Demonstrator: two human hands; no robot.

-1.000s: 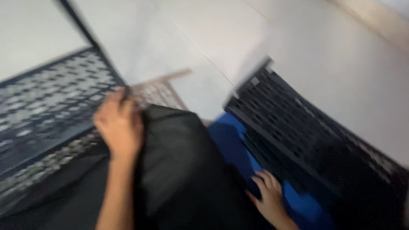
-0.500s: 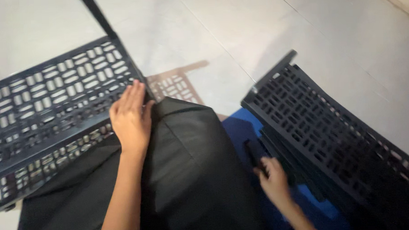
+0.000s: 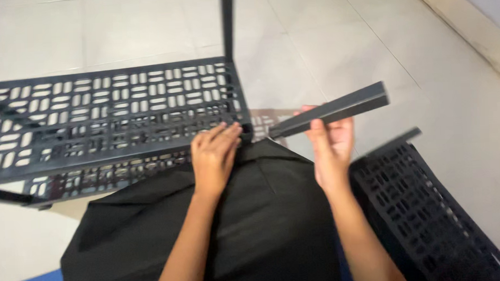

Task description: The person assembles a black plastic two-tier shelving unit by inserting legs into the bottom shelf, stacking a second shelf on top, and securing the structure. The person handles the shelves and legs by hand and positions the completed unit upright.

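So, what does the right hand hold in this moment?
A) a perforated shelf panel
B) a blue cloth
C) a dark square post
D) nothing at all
C: the right hand closes around a dark square post whose lower end points at the corner of the black perforated shelf, where the left hand rests.

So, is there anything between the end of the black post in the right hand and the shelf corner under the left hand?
Nothing visible. The right hand holds the black post with its lower end close to the shelf corner, where the left hand rests. Only a small open gap separates them.
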